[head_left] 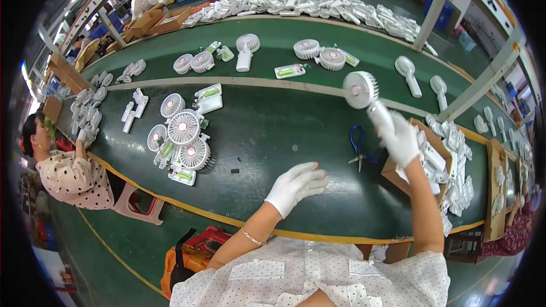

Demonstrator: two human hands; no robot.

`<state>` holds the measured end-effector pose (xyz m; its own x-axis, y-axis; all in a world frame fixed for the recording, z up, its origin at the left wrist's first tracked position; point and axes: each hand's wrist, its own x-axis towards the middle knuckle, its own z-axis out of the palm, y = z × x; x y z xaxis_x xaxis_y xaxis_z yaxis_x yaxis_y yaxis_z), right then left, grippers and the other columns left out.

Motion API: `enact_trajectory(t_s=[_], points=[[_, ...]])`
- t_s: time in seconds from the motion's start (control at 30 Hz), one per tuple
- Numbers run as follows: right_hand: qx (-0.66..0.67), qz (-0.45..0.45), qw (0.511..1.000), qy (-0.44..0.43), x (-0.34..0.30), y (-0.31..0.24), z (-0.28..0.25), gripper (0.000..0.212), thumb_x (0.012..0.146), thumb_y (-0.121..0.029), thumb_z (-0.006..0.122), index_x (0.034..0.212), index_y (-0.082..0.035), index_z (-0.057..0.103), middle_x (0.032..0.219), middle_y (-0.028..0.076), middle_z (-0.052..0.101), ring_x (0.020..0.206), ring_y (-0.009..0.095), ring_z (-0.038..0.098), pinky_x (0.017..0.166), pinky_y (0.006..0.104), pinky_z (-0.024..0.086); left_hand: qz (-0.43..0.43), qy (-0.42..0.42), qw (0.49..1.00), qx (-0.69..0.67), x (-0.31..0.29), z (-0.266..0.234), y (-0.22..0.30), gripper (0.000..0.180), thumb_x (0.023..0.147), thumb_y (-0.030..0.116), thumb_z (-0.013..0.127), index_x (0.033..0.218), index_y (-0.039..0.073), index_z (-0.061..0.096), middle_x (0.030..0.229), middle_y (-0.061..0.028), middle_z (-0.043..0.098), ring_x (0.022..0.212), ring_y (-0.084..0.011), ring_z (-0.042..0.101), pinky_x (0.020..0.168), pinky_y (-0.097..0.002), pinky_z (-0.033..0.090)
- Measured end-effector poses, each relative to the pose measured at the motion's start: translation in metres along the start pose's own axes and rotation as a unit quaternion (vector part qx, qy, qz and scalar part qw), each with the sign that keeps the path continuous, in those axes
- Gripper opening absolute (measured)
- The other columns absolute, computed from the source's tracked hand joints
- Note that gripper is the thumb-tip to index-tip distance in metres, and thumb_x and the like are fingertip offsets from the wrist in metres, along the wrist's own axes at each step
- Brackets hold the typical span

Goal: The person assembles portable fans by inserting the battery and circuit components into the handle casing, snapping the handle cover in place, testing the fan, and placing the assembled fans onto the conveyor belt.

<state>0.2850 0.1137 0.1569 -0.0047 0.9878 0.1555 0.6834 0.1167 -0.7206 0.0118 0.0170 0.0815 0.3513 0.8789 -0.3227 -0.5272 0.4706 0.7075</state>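
Note:
My gloved right hand is closed around the handle of a white handheld fan, its round caged head tilted up toward the conveyor. My left hand, also in a white glove with bare fingertips, hovers over the dark green tabletop with its fingers stretched out and nothing in them. Between the hands lie scissors with blue handles. Left of my left hand is a cluster of fan heads with opened handles, among them a white handle half with a green part inside.
An open cardboard box and a heap of white casings stand at the right. Beyond the metal rail runs a green conveyor carrying fans and parts. White casings are piled on the far side. Co-workers sit at left and back.

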Motion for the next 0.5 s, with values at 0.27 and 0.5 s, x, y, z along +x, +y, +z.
enact_trajectory(t_s=[0.27, 0.5], points=[[-0.552, 0.014, 0.831, 0.071, 0.193, 0.094, 0.024, 0.037, 0.091, -0.007, 0.053, 0.127, -0.009, 0.055, 0.126, 0.016, 0.056, 0.112, 0.035, 0.061, 0.09, 0.0467, 0.052, -0.016, -0.015, 0.999, -0.029, 0.011, -0.013, -0.011, 0.045, 0.101, 0.013, 0.052, 0.139, -0.009, 0.041, 0.129, -0.0264, 0.057, 0.117, -0.0358, 0.06, 0.099, -0.0443, 0.053], [-0.334, -0.351, 0.875, -0.012, 0.221, -0.001, 0.165, 0.039, 0.084, 0.001, 0.054, 0.12, -0.01, 0.061, 0.121, 0.016, 0.06, 0.116, 0.035, 0.057, 0.098, 0.044, 0.048, -0.019, -0.015, 0.999, -0.023, 0.006, -0.016, -0.008, 0.045, 0.103, 0.015, 0.049, 0.14, -0.008, 0.04, 0.128, -0.026, 0.057, 0.116, -0.036, 0.061, 0.101, -0.0442, 0.051]])
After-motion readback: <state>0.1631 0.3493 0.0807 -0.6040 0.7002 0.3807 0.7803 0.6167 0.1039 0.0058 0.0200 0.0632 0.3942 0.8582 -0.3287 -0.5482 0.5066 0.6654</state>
